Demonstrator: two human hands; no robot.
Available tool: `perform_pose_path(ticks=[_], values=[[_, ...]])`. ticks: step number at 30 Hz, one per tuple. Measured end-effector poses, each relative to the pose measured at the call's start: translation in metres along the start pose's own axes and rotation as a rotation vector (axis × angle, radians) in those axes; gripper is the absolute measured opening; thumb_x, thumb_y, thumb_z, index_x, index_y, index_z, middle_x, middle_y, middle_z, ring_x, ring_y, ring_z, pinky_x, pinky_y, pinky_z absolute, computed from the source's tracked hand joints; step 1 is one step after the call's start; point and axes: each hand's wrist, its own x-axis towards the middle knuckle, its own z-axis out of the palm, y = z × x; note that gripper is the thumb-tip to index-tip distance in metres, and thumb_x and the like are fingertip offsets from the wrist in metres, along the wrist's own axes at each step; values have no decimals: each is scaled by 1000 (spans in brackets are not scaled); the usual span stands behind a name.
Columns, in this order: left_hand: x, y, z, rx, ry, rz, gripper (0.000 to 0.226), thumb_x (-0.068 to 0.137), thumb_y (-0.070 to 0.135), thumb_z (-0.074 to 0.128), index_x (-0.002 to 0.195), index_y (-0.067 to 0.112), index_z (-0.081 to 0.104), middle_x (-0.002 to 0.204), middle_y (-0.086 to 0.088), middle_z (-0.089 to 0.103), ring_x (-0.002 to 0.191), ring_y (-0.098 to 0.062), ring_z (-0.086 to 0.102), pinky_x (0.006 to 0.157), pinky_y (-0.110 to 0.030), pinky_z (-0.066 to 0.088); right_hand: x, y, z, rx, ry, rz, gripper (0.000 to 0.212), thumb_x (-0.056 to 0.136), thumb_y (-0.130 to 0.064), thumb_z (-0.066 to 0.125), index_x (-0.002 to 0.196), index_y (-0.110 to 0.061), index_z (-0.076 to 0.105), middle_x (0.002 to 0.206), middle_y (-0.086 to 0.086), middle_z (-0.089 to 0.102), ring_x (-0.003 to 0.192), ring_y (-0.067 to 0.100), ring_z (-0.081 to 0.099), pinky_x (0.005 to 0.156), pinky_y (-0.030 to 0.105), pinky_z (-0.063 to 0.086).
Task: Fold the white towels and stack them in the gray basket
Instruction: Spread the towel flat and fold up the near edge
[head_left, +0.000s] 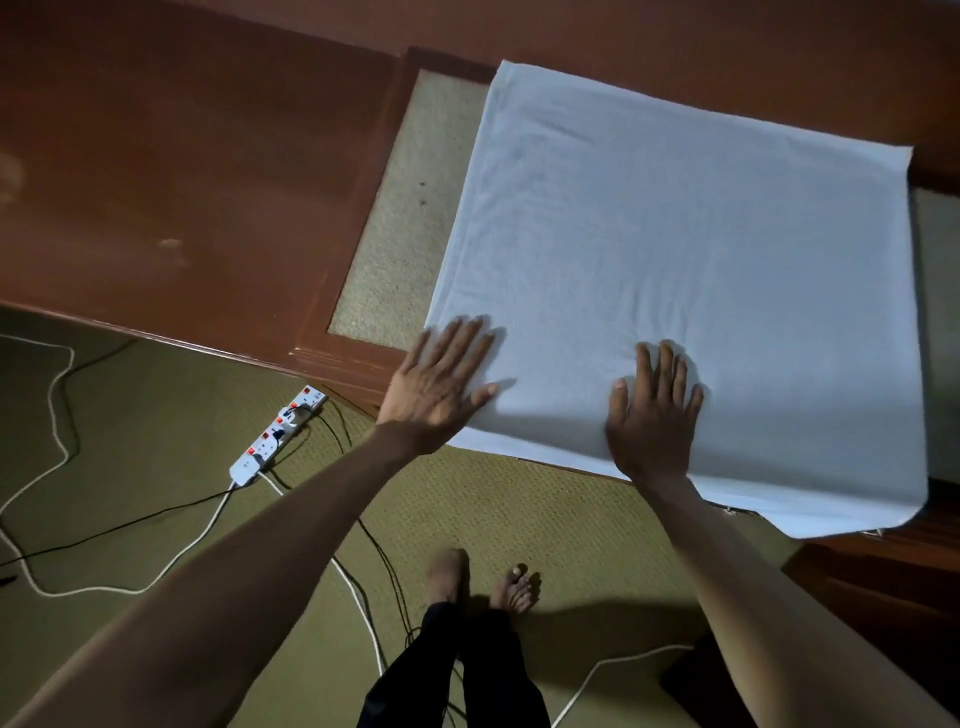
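Two flat hands, fingers spread: left hand (441, 387) and right hand (655, 415) press the nearly square towel (675, 234), its near edge past the front edge of the table (208, 156).

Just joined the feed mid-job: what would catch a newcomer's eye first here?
The white towel, spread flat across the brown wooden table at upper right, dominates. The left hand and right hand lie flat, fingers straight, on its near edge. On the green carpet at lower left, a white power strip trails cables.
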Motion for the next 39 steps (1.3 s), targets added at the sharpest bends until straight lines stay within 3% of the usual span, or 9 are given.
perform_pose_path(ticks=[5, 10, 15, 19, 22, 25, 28, 32, 39], values=[[-36, -38, -11, -35, -22, -63, 77, 105, 67, 24, 165, 25, -1, 172, 7, -5, 158, -12, -7, 128, -47, 8, -1, -3, -3, 3, -5, 9, 56, 102, -35, 34, 155, -14, 36, 163, 14, 30, 151, 33, 26, 116, 56, 25], [-11, -20, -26, -147, 94, -158, 70, 105, 62, 27, 162, 21, 27, 171, 1, 16, 159, -19, 6, 128, -50, 6, -1, -4, -3, 17, -6, 36, 57, 102, -37, 34, 155, -16, 36, 165, 12, 28, 152, 30, 25, 118, 56, 23], [98, 18, -29, -246, 45, -166, 69, 109, 56, 26, 165, 21, 8, 173, -2, 0, 159, -20, -4, 127, -41, -2, -5, 0, 2, 41, -15, 22, 58, 106, -44, 26, 159, -19, 30, 168, 9, 22, 155, 29, 20, 121, 55, 18], [137, -11, -23, -128, -39, -135, 75, 105, 65, 18, 165, 25, -2, 172, 6, -7, 158, -14, -8, 127, -38, -5, -5, 2, 5, 41, 9, -3, 57, 107, -43, 27, 159, -19, 30, 168, 9, 22, 154, 31, 22, 121, 55, 18], [126, -31, -19, -96, 18, -273, 79, 103, 67, 17, 165, 22, -3, 172, 6, -6, 159, -16, -5, 128, -42, -3, -5, 1, 6, 38, 0, 7, 58, 108, -44, 26, 160, -20, 29, 168, 8, 20, 155, 30, 20, 122, 54, 17], [116, -16, -22, -93, 71, -413, 71, 109, 49, 24, 164, 9, 5, 173, -8, 1, 159, -25, -3, 128, -47, -5, -4, -1, 4, 42, -30, 28, 58, 107, -45, 24, 160, -20, 29, 169, 8, 20, 155, 29, 19, 123, 54, 16], [108, 39, -21, -244, 182, -346, 59, 111, 30, 29, 162, 5, 17, 171, -12, 9, 159, -28, 3, 127, -45, -1, -2, -2, 4, 78, -47, 38, 60, 106, -45, 27, 160, -20, 29, 169, 9, 19, 155, 29, 18, 122, 56, 17], [102, 131, -2, -544, 199, -193, 55, 112, 31, 24, 163, 10, 22, 170, -10, 18, 158, -25, 11, 129, -42, 9, -5, 16, 0, 128, -32, -25, 58, 107, -45, 31, 159, -20, 32, 168, 10, 22, 156, 25, 17, 122, 54, 21], [104, 161, 38, -96, 94, -88, 66, 107, 56, 18, 164, 23, 14, 172, -8, 11, 158, -29, 9, 126, -50, 15, -8, 149, -16, 79, -53, -248, 58, 107, -54, 29, 158, -26, 35, 168, 6, 22, 156, 25, 15, 123, 51, 20]])
